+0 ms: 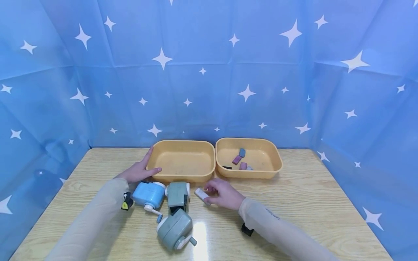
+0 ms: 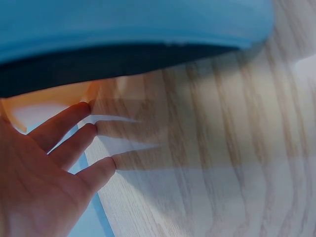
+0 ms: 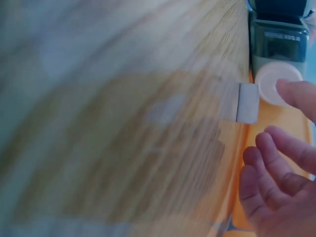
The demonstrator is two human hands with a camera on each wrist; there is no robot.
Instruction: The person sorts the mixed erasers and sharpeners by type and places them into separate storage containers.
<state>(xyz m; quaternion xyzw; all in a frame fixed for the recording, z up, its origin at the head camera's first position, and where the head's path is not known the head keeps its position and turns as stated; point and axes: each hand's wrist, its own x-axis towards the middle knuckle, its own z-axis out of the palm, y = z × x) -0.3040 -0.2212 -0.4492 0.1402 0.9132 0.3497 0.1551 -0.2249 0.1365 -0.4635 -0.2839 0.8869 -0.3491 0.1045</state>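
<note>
My left hand [image 1: 138,171] lies at the left end of the left yellow tray [image 1: 181,178], thumb and fingers spread along its rim. Just below that hand lies a blue hand-crank pencil sharpener [image 1: 148,194], which looms large in the left wrist view. A white eraser [image 1: 201,194] lies on the table in front of the trays. My right hand [image 1: 223,194] hovers beside it with fingers loosely bent. In the right wrist view, a gap separates thumb and fingers from the eraser [image 3: 248,103].
Two grey-green crank sharpeners, one by the left tray [image 1: 177,195] and one nearer the front [image 1: 176,230], lie left of the eraser. The right yellow tray [image 1: 249,174] holds several small blocks, purple, blue and dark. A blue star-patterned curtain [image 1: 202,87] surrounds the wooden table [image 1: 310,203].
</note>
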